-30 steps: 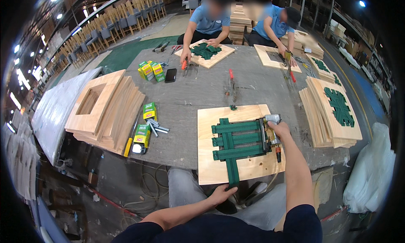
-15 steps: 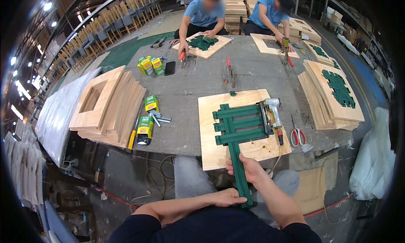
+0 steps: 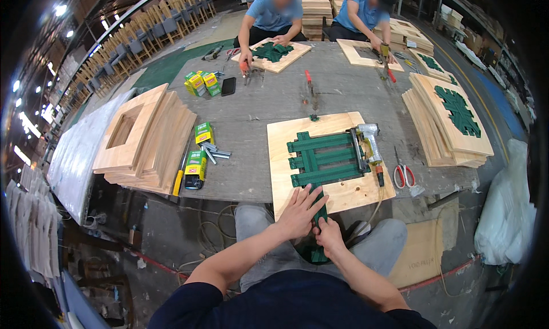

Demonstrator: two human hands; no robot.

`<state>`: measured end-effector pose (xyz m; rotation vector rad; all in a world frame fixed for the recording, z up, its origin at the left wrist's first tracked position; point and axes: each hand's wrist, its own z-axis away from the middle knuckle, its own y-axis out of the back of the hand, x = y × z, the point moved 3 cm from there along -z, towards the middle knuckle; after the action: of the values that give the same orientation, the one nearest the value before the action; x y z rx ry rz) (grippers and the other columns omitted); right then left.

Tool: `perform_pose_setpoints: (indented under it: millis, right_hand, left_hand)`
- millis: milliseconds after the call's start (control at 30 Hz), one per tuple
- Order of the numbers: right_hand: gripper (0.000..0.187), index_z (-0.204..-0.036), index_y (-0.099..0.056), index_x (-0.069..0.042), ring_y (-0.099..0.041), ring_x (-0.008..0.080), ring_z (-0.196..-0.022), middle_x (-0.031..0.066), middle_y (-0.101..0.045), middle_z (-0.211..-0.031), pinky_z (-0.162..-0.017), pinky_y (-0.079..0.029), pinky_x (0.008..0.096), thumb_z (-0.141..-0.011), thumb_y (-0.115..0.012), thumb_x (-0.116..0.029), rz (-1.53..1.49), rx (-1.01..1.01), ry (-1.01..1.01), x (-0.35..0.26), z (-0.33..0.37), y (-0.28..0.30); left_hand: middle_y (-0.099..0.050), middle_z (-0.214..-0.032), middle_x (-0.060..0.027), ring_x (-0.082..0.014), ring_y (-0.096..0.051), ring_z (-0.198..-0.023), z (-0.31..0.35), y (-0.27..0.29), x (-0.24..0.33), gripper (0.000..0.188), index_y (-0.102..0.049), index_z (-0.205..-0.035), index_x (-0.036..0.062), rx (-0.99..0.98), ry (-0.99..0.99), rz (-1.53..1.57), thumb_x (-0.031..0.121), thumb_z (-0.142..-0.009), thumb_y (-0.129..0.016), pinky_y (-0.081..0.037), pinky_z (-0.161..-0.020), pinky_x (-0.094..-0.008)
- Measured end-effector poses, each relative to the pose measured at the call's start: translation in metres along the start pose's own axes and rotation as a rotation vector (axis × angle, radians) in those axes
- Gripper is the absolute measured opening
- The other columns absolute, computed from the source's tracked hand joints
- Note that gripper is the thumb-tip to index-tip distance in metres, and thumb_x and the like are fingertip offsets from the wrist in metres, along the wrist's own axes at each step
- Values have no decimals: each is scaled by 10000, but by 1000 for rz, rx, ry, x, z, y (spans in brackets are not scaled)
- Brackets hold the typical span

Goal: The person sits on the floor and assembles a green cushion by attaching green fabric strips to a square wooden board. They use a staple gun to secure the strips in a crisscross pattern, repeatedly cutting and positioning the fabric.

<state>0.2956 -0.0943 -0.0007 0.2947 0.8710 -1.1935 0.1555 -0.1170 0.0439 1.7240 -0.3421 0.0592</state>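
A square plywood frame (image 3: pixel 366 198) lies in front of me on the table's near edge. Green elastic webbing straps (image 3: pixel 329 156) cross each other over its opening. One strap runs off the near edge toward my lap. My left hand (image 3: pixel 296 216) lies flat on this strap at the frame's edge, fingers spread. Just below it, my right hand (image 3: pixel 330 236) is closed around the hanging strap, whose loose end drops between my knees. A pneumatic staple gun (image 3: pixel 372 146) rests on the right of the frame, over the strap ends, with its hose trailing off the near edge.
Red-handled scissors (image 3: pixel 404 176) lie right of the frame. Stacked wooden frames stand left (image 3: pixel 146 149) and right (image 3: pixel 426 134). Yellow-green staple boxes (image 3: pixel 196 164) and loose staple strips (image 3: pixel 214 153) sit left. Across the grey table (image 3: pixel 251 117), two people work on similar frames.
My left hand has moved from the strap's lower end up to the frame's near edge and spread flat. My right hand has shifted slightly down the strap, whose end now hangs loose.
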Motion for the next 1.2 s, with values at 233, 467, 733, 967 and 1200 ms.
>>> perform_pose_setpoints:
  millis: [233,467,733,967,1200]
  right_hand:
    - [235,-993,-536,-115,-352,64,-512,-45,-457,-660,-471,-292,254,-1115,-426,-283,120,5,76,11,16,12]
    - [252,-982,-545,-104,-343,59,-497,-48,-450,-650,-442,-275,246,-1115,-433,-288,84,-15,117,18,25,17]
    - [261,-988,-548,-97,-363,55,-502,-39,-459,-661,-432,-290,235,-1108,-459,-311,149,2,99,22,33,28]
    - [269,-986,-555,-87,-386,57,-512,-33,-476,-675,-433,-305,233,-1109,-460,-307,136,-15,94,29,34,28]
    - [274,-962,-555,-80,-396,71,-523,-23,-479,-664,-455,-321,251,-1112,-453,-285,294,16,134,40,26,33]
  left_hand:
    - [-327,-1656,-137,-371,-259,-1546,-6,-16,0,827,-355,-1583,86,-36,-126,-61,184,-816,-647,-199,-1256,-571]
    - [-362,-1644,-110,-321,-282,-1542,-2,-24,0,792,-352,-1585,69,-13,-222,-160,180,-851,-627,-196,-1262,-548]
    - [-377,-1643,-7,-302,-319,-1517,0,-31,2,794,-380,-1593,199,18,-297,-221,186,-851,-665,-189,-1266,-536]
    - [-366,-1652,-8,-310,-289,-1537,4,-36,-3,778,-373,-1598,210,40,-324,-221,188,-872,-652,-201,-1270,-518]
    - [-358,-1657,-33,-346,-328,-1519,7,-40,-7,755,-373,-1596,184,38,-330,-130,166,-884,-623,-235,-1265,-503]
